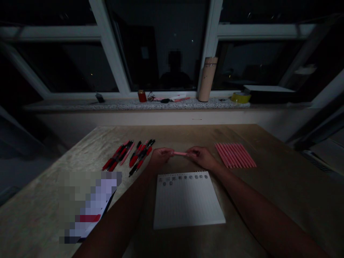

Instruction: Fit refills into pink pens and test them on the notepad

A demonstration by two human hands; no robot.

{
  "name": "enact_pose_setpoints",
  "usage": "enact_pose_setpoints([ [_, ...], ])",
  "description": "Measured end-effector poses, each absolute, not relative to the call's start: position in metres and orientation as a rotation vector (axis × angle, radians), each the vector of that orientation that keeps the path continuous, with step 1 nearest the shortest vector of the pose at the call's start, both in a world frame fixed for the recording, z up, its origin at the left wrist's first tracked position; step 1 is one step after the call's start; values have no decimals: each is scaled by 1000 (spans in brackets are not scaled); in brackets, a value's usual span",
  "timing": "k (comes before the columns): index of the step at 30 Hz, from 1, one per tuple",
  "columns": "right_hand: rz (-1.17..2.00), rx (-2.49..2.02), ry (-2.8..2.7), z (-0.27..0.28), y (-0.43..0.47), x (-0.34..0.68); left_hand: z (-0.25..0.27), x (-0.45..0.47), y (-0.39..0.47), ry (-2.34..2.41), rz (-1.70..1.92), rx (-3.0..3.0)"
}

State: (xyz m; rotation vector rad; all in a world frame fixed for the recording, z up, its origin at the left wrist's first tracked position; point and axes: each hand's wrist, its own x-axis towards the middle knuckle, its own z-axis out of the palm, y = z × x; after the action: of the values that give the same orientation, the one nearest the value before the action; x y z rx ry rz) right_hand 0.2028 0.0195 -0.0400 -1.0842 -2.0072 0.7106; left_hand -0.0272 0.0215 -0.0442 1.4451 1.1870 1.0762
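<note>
Above the top of the notepad, my left hand (163,154) and my right hand (198,155) face each other, each with its fingers closed on one end of a slim pink pen (180,153). The pen lies level between them, its ends hidden by my fingers. Just below is a spiral-bound lined notepad (189,202) with small dark drawn marks along its top lines. To the right of my right hand, several pink pens (235,155) are lined up side by side. Left of my left hand lie two loose groups of red and black pens (116,157).
A phone-like device (94,204), partly blurred out, lies by my left forearm. Beyond the table (282,200), the windowsill (120,104) holds a tall tan cylinder (208,79), a red jar (142,96), yellow tape (240,98) and a dark box (268,94).
</note>
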Motion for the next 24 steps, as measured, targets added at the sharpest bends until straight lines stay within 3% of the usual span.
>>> enact_pose_setpoints([
  [4, 301, -1120, -2359, -34, 14, 201, -50, -24, 20, 1263, 1037, 1652],
  [9, 63, -1173, -2485, -30, 10, 199, -44, -26, 17, 1354, 940, 2039],
  [16, 5, -1155, -2504, -29, 9, 197, -42, -24, 16, 1326, 840, 2271],
  [24, 76, -1082, -2480, -36, 11, 198, -43, -23, 15, 1269, 834, 2140],
])
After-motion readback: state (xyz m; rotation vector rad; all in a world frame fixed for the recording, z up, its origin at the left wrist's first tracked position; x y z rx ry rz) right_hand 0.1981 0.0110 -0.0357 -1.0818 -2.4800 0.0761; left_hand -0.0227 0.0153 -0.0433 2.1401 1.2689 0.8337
